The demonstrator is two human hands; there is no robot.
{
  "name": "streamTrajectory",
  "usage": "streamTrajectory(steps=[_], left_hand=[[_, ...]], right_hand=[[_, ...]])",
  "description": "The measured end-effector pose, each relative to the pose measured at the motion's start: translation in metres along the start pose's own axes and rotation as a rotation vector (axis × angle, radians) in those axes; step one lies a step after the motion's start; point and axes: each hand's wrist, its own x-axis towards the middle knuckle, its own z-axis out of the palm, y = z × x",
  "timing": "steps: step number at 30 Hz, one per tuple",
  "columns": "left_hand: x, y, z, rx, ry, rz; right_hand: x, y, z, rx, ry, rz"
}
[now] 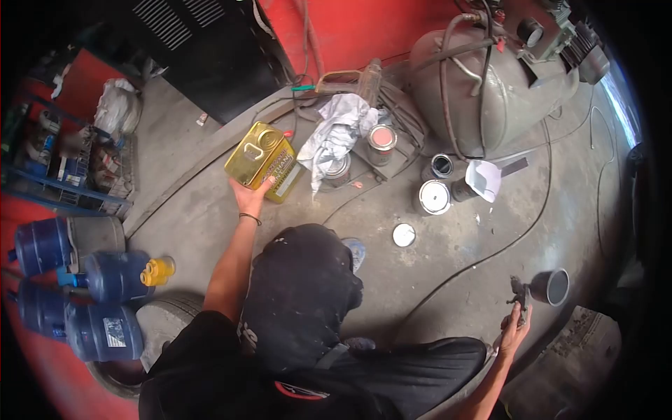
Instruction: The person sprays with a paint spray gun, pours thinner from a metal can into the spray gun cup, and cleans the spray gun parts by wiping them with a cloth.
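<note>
My left hand [250, 197] is closed around the lower side of a yellow rectangular metal can [253, 157] with printed lettering. The can is tilted, its top with a handle and a round cap facing me. Off to the right, my right hand [516, 330] grips a dirty spray gun [519, 288], whose dark cup [551, 288] points to the right. Most of the gun's handle is hidden by my fingers. On the floor ahead stand an open paint can with white inside [435, 198], a can of dark paint [441, 166] and a can with a pink lid [382, 138].
A crumpled white cloth [341, 129] lies by the cans. A white round lid [404, 235] is on the floor. A large grey air tank [455, 91] stands at the back right, with a black hose [483, 262] across the floor. Blue water jugs [105, 332] sit at left.
</note>
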Motion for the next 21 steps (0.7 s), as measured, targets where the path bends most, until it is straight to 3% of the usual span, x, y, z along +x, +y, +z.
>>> streamTrajectory(steps=[3, 5, 7, 11, 13, 17, 19, 21], left_hand=[[0.013, 0.022, -0.037, -0.044, -0.166, 0.103], [0.010, 0.067, -0.059, -0.110, -0.358, 0.053], [0.012, 0.113, -0.075, -0.101, -0.530, -0.034], [0.026, 0.193, -0.057, 0.081, -0.962, 0.093], [0.023, 0.225, -0.029, 0.125, -1.159, 0.091], [0.010, 0.256, 0.023, 0.277, -1.458, 0.371], [0.000, 0.267, 0.044, 0.298, -1.578, 0.316], [-0.009, 0.282, 0.066, 0.382, -1.663, 0.399]], right_hand=[[0.005, -0.031, 0.029, -0.061, -0.355, 0.071], [0.005, -0.029, 0.056, -0.135, -0.517, 0.047], [0.006, -0.032, 0.088, -0.274, -0.692, -0.307], [-0.014, -0.063, 0.145, -0.382, -0.892, -0.274], [-0.020, -0.063, 0.169, -0.418, -0.937, -0.334], [-0.030, -0.054, 0.196, -0.448, -0.923, -0.377], [-0.032, -0.051, 0.203, -0.442, -0.917, -0.380], [-0.034, -0.049, 0.204, -0.449, -0.910, -0.372]])
